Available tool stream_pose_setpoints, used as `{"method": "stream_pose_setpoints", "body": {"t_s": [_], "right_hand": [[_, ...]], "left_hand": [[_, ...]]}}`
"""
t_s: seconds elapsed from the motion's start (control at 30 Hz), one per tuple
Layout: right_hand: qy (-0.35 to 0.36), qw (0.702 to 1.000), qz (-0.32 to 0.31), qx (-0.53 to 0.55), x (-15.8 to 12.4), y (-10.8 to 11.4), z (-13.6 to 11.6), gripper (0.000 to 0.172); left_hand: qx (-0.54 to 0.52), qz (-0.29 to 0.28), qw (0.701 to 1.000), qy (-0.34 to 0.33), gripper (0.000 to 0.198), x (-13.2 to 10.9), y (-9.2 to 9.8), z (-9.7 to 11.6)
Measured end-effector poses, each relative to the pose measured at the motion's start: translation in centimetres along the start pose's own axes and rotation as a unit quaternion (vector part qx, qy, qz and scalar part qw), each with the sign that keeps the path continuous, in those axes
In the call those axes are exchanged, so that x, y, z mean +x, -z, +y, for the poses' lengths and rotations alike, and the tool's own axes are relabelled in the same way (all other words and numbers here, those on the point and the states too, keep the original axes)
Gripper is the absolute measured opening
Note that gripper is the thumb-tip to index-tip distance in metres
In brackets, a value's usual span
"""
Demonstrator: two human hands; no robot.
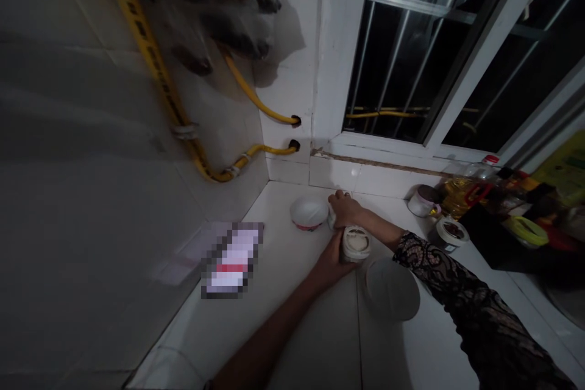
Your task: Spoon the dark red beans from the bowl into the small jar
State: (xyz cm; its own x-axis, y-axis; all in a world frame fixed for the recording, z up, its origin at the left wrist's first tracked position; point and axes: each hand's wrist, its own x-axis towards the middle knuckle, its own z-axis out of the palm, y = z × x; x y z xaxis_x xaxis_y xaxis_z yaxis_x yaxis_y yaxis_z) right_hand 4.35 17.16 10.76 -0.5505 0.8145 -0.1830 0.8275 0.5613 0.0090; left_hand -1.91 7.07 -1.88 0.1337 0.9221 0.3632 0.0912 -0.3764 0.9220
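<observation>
At the counter (276, 250), the left hand (331, 261) grips a jar (356, 245), a step seemingly needing steadiness; the right hand (347, 210) has an unclear hold.

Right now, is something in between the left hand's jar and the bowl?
Yes, partly: the right hand, with a pale thing against it, sits between the jar in the left hand and the bowl.

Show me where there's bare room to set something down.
The white counter is bare between the bright pixelated rectangle and the left arm, nearer than the round white bowl. Another patch borders the round greyish container and the black lace right sleeve. It's crowded around the left hand and right hand, and rightward by the black box and red-capped clear plastic bottle.
</observation>
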Motion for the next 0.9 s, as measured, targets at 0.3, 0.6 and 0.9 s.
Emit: {"method": "stream_pose_setpoints", "body": {"t_s": [0.3,0.6,0.9], "right_hand": [[-0.058,0.998,0.001,0.029,-1.2,0.8,5.2,0.085],[-0.116,0.993,0.012,0.021,-3.8,-0.7,10.1,0.079],[-0.083,0.997,-0.003,0.010,-6.0,-0.9,11.5,0.075]], "left_hand": [[-0.046,-0.008,0.999,0.024,0.095,0.2,0.3,0.1],[-0.023,-0.022,0.999,0.014,0.090,0.0,0.0,-0.8],[-0.048,-0.100,0.993,0.033,0.124,2.5,1.8,0.1]]}}
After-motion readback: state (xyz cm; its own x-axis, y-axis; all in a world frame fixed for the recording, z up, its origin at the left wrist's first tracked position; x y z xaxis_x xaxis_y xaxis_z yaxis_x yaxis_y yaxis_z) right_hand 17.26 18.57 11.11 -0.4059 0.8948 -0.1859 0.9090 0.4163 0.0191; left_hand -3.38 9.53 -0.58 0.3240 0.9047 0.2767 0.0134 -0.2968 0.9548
